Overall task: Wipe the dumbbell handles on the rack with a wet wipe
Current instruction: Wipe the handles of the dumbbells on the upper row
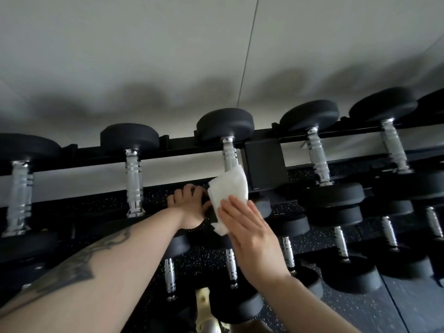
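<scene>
Pinching a white wet wipe (229, 195) in the right hand (252, 233) — fingers straight along the lower edge, thumb hidden behind the sheet. Draped over the lower part of the chrome handle (230, 153) of the middle dumbbell (225, 124) on the top rail of the black rack (265, 162), upper corner touching the metal. Curled at the left hand (189, 205), fingers hooked round the dark near head of that same dumbbell, just left of the wipe; tattooed forearm reaching up from lower left. Ranged along the same rail — four more dumbbells with ribbed chrome handles, two on either side, black round heads toward the pale wall (144, 56). Lower tiers holding further dumbbells, above a black speckled floor (408, 308).
</scene>
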`<state>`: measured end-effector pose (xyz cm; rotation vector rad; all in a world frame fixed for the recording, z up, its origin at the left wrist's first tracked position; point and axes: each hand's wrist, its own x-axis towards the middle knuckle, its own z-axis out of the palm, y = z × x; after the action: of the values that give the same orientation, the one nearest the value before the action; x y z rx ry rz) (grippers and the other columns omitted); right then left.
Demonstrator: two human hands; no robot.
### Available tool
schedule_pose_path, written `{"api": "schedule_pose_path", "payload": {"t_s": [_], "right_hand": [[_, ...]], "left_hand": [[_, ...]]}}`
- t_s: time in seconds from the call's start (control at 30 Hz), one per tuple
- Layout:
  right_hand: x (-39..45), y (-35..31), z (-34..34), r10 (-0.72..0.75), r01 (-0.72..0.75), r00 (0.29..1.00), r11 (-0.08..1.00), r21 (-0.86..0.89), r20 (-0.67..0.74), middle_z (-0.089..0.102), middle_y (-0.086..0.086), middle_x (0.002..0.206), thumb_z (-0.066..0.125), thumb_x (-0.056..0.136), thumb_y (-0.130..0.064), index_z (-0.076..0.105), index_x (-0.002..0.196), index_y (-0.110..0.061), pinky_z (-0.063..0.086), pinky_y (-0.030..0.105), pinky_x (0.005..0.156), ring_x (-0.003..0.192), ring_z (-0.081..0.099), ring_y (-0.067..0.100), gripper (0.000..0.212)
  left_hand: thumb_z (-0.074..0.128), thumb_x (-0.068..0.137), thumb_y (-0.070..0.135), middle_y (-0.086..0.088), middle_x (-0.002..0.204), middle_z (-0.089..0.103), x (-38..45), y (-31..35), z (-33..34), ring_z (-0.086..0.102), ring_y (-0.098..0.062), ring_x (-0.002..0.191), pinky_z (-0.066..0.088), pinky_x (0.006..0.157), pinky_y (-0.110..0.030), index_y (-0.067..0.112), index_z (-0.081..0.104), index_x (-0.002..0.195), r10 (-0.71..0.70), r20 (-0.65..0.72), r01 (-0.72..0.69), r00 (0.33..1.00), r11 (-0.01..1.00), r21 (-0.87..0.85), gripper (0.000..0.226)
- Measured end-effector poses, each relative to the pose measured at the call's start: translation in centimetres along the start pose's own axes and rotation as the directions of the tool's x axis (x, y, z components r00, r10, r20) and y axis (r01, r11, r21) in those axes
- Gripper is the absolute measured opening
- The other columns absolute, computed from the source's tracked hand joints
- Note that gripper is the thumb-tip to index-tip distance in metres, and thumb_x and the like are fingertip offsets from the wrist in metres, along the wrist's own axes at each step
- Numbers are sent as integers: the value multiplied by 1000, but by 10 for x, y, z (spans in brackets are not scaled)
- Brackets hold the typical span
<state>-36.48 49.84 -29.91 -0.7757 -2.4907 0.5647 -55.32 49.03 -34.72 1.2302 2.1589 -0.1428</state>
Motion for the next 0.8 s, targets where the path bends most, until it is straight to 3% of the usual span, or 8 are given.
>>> {"api": "schedule_pose_path", "payload": {"t_s": [0.1,0.2,0.27,0.37,0.47,0.57,0.7,0.8], "right_hand": [[-2,11,-5,366,-355,921,930,99,-133,60,-2,129,49,95,-8,58,130,-18,40,21,103,124,52,13,37],[11,22,-12,815,-750,579,548,371,-34,69,-2,79,44,99,-26,62,124,-24,42,7,57,76,65,14,30],[17,11,-16,781,-731,624,591,341,-16,67,-8,79,44,99,-26,61,124,-28,41,6,58,71,61,4,30],[14,0,-18,590,-573,807,792,212,-25,60,-17,115,47,98,-18,58,128,-27,40,13,94,112,52,-2,33],[18,19,-31,716,-711,689,638,297,111,64,-6,77,45,99,-29,65,104,-33,43,20,63,72,56,7,21],[23,37,-39,798,-825,559,510,243,226,61,6,68,43,98,-37,63,80,-11,41,28,58,66,55,17,37],[8,50,-54,746,-785,601,484,386,287,67,17,83,50,93,-38,65,82,-9,53,47,85,80,66,27,34],[0,58,-81,744,-690,614,346,635,262,73,6,82,51,97,-20,71,80,-19,55,28,80,86,70,18,26]], "left_hand": [[27,99,49,-3,145,21,1,0,1,26,-28,128,19,106,-40,31,29,135,11,-13,-11,1000,1000,2,40],[27,99,49,-3,145,21,0,-1,3,26,-28,128,19,107,-40,32,31,133,12,-37,-12,999,1000,6,38],[28,99,49,-3,145,21,1,-3,5,26,-28,128,18,107,-40,32,31,132,26,-44,-26,999,1000,-1,37],[27,99,50,-3,146,20,2,-5,3,26,-28,129,18,107,-41,32,32,132,32,-25,-32,999,999,-6,38],[27,99,49,-3,146,21,2,-3,4,26,-28,129,18,107,-40,33,32,132,14,-20,-14,1000,1000,-1,37],[27,99,48,-1,145,23,-1,1,2,26,-27,128,18,108,-39,34,33,132,-15,-32,14,999,1000,-14,36],[40,97,44,1,135,46,-2,5,0,36,-24,129,19,109,-37,39,47,123,-90,-74,77,993,984,-160,27],[52,94,20,1,121,61,-11,17,-13,50,-19,119,30,105,-34,33,62,104,-165,-152,28,975,759,-650,19]]}}
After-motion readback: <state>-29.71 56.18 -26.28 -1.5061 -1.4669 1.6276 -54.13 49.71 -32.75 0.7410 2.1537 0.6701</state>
